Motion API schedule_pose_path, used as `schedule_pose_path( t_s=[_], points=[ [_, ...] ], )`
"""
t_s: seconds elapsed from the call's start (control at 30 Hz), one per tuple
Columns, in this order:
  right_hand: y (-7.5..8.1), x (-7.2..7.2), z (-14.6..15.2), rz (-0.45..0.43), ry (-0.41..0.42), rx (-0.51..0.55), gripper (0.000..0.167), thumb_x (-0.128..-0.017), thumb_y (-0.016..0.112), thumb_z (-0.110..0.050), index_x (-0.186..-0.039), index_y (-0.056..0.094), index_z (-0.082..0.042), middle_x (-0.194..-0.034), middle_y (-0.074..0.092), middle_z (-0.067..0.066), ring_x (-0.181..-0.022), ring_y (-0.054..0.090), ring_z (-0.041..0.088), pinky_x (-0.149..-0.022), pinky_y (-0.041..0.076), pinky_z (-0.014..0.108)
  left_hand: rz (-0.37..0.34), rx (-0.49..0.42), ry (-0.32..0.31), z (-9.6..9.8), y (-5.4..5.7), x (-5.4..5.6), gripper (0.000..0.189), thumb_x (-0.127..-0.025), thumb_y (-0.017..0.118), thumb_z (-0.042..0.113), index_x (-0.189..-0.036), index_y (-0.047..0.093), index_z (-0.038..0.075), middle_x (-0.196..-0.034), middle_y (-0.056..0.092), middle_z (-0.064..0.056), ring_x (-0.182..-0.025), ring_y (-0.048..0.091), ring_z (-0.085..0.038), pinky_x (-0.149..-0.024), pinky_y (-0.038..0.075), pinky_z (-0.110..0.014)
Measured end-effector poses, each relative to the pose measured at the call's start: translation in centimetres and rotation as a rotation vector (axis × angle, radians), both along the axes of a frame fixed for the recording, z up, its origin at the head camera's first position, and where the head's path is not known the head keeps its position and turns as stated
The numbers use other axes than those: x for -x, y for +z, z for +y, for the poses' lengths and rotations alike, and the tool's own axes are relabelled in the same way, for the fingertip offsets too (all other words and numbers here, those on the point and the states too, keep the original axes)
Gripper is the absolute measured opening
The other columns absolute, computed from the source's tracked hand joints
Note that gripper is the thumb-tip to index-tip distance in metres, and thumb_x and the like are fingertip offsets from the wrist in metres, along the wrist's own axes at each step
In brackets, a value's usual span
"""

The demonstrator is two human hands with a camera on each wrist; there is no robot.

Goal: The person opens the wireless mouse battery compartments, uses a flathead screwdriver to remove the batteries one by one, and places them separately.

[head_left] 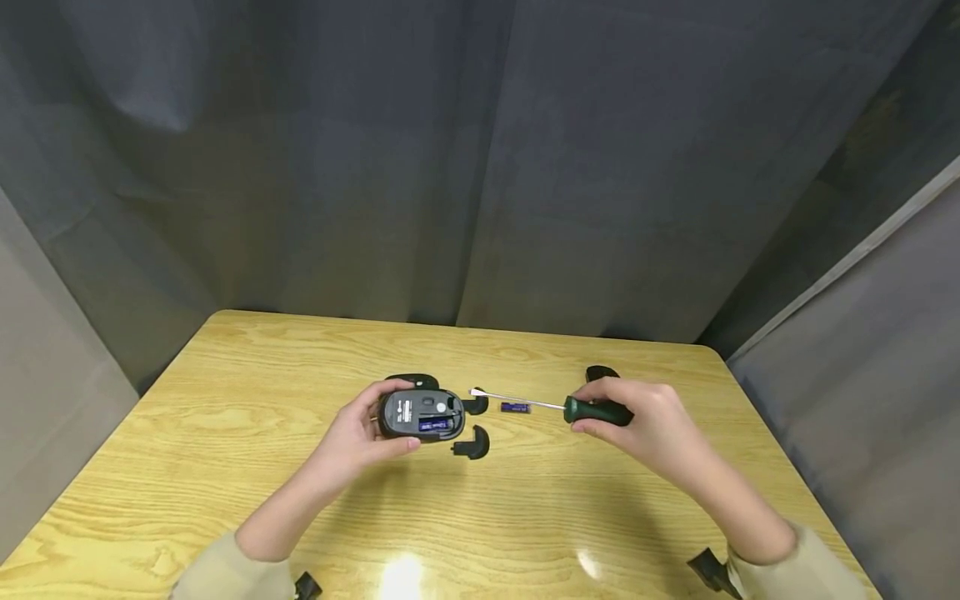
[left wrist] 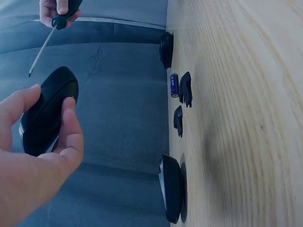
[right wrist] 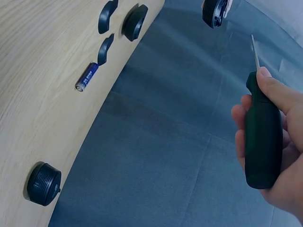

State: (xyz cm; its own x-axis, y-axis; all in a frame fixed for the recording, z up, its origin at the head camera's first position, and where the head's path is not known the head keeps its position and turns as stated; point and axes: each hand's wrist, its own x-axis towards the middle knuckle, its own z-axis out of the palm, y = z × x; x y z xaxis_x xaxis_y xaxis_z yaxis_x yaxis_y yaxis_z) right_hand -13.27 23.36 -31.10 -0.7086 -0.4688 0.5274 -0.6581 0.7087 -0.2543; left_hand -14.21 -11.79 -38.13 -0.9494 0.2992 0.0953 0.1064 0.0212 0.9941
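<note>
My left hand (head_left: 347,429) holds a black computer mouse (head_left: 397,417) above the table, its underside facing me. The battery bay in that underside is uncovered, and a blue battery (head_left: 433,425) lies in it. In the left wrist view the thumb and fingers grip the mouse (left wrist: 49,106) by its sides. My right hand (head_left: 667,417) grips a screwdriver (head_left: 581,409) by its dark green handle. Its metal shaft points left, with the flat tip a little to the right of the mouse. The right wrist view shows fingers wrapped round the handle (right wrist: 262,142).
On the wooden table (head_left: 570,492) lie a loose blue battery (head_left: 515,408) and two curved black covers (head_left: 472,444). Another black mouse (head_left: 423,381) sits behind the left hand. A ridged black piece (right wrist: 45,184) stands farther right. A dark curtain (head_left: 450,167) hangs behind the table.
</note>
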Motion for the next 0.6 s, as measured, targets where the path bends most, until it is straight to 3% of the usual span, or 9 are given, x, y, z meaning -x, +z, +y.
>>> schedule_pose_path(
  t_s=[0.33,0.6],
  points=[
    [-0.7,0.25,-0.58,0.06,0.117,-0.041,0.032,-0.06,0.087,-0.017,-0.088,0.071,-0.019,-0.084,0.07,-0.009,-0.069,0.065,0.004,-0.059,0.053,0.015,-0.038,0.037,0.018,0.41,0.03,0.01,0.071,-0.072,0.076,-0.005,-0.134,0.045,0.011,-0.136,0.044,-0.019,-0.105,0.06,-0.031,-0.083,0.056,-0.03],
    [-0.6,0.34,-1.04,0.107,0.107,-0.124,0.03,-0.061,0.088,-0.02,-0.086,0.072,-0.019,-0.083,0.07,-0.008,-0.069,0.065,0.005,-0.055,0.053,0.019,-0.035,0.053,0.024,0.56,-0.13,0.1,0.071,-0.07,0.076,-0.007,-0.13,0.048,0.017,-0.133,0.047,-0.018,-0.101,0.062,-0.029,-0.08,0.057,-0.03]
  ],
)
